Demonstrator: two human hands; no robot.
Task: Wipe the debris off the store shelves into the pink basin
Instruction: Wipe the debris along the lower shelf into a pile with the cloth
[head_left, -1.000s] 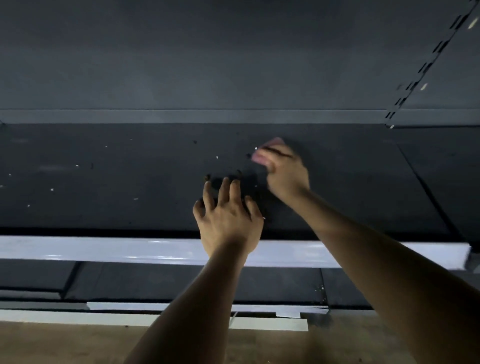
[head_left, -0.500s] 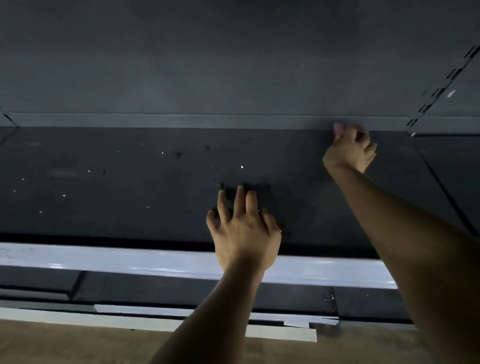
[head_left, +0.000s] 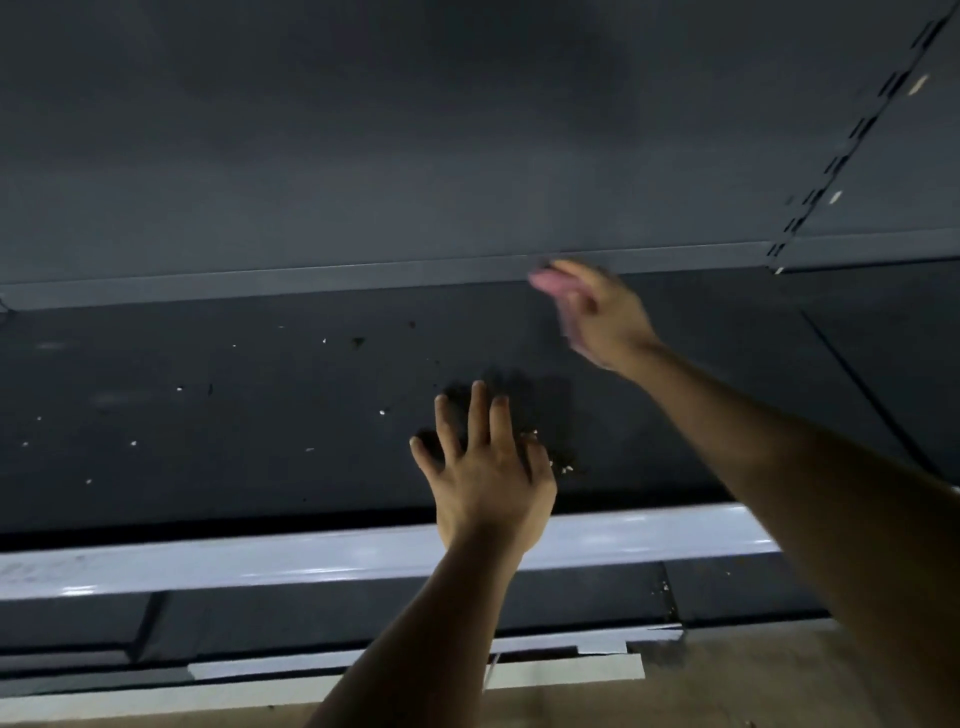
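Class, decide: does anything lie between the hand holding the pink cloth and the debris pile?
Nothing visible: bare shelf separates the right hand and its pink cloth from the debris pile. The left hand rests at the pile's left edge.

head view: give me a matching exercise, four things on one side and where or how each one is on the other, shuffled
Things:
1. left hand
2. right hand
3. edge strip
4. white specks

Place or state:
A. scattered over the left part of the shelf
B. pale, along the shelf's front
C. fingers spread, by the debris pile
D. blurred, at the shelf's back, holding a pink cloth

Pairs: 1-C, 2-D, 3-B, 4-A
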